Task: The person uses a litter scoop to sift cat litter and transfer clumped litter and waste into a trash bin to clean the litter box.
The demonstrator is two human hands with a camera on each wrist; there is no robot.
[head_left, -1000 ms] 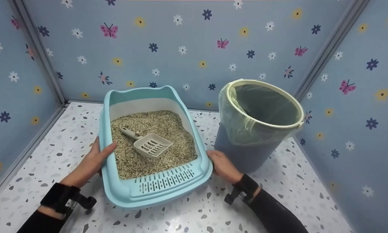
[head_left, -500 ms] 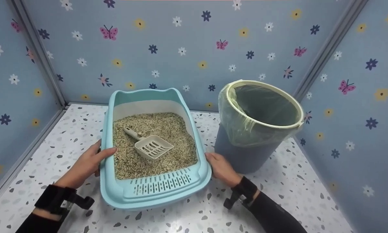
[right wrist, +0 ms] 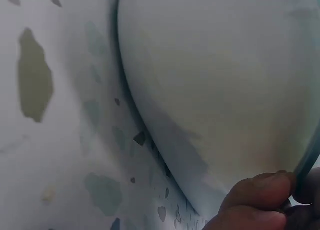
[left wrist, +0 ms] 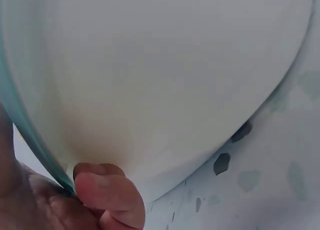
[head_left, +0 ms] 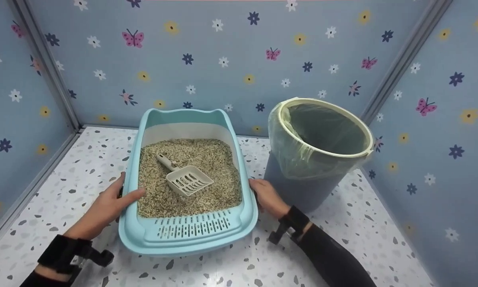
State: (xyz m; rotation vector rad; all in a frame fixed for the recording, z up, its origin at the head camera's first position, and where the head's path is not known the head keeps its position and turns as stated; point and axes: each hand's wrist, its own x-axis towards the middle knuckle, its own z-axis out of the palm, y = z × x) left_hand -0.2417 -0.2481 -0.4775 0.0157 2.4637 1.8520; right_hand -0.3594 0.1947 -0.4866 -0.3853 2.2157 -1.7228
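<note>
A light blue litter box [head_left: 191, 246] with a white lower body stands on the speckled surface in the head view. Tan granular litter [head_left: 207, 153] fills it, and a beige slotted scoop [head_left: 189, 180] lies on top, handle toward the far left. My left hand [head_left: 109, 203] grips the left rim, thumb over the inner edge. In the left wrist view its fingers [left wrist: 112, 195] curl beneath the rim against the white wall. On the opposite side my right hand [head_left: 267, 198] holds the right rim. Its fingers [right wrist: 257, 192] bend under that edge in the right wrist view.
Close to the right of the litter box stands a blue-grey trash bin [head_left: 290, 191] lined with a translucent yellowish bag [head_left: 298, 159]. Flower-patterned walls [head_left: 223, 52] enclose the back and both sides. White speckled surface [head_left: 83, 159] shows around the box.
The litter box has turned to sit straighter: its far end shifted right and its near end slightly left. Both hands moved with it, keeping their grip. The bin stayed put.
</note>
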